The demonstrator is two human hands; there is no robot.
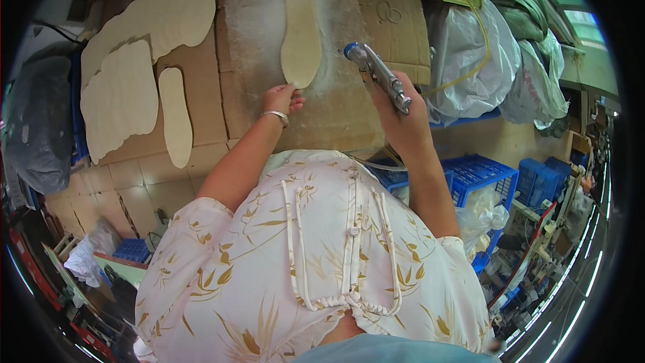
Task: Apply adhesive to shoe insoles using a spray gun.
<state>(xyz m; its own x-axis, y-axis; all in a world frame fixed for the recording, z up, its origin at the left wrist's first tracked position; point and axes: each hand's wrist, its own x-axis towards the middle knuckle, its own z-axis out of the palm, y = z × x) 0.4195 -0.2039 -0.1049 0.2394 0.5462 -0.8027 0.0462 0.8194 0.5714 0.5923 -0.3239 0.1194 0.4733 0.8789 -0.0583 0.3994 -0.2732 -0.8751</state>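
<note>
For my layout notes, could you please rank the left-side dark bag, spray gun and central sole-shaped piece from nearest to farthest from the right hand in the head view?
1. Spray gun: in the right hand.
2. Central sole-shaped piece: left of the gun.
3. Dark bag: far left.

left: dark bag (37, 121) | right: white bag (470, 60) | lower right: blue crate (484, 174) | lower left: blue basket (132, 250)

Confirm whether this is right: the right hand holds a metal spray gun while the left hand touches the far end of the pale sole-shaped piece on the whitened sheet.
Wrong end: the head view shows the left hand touching the near end of the pale sole-shaped piece on the whitened sheet. The right hand does hold a metal spray gun.
</note>
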